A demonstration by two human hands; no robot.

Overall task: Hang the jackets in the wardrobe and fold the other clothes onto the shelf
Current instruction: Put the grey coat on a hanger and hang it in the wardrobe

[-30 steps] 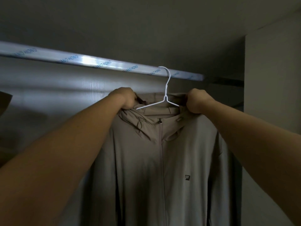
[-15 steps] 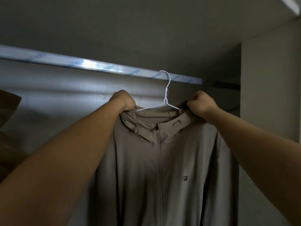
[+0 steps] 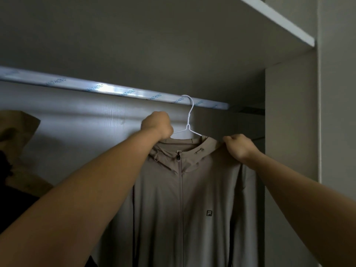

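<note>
A grey-beige zip jacket [image 3: 192, 199] with a small chest logo hangs on a white wire hanger [image 3: 189, 120]. The hanger's hook sits over the silver wardrobe rail [image 3: 96, 87]. My left hand [image 3: 157, 126] grips the jacket's left shoulder by the collar, fingers curled. My right hand [image 3: 238, 148] pinches the fabric at the jacket's right shoulder. The zip is closed up to the collar and the hood folds down behind.
A tan garment [image 3: 17, 143] hangs at the far left with something dark below it. The wardrobe's right side panel [image 3: 289, 122] stands close beside the jacket. A white shelf [image 3: 279, 22] runs overhead.
Both hands have spread apart along the jacket's shoulders, the right one moving out and down. The collar now lies flatter on the hanger.
</note>
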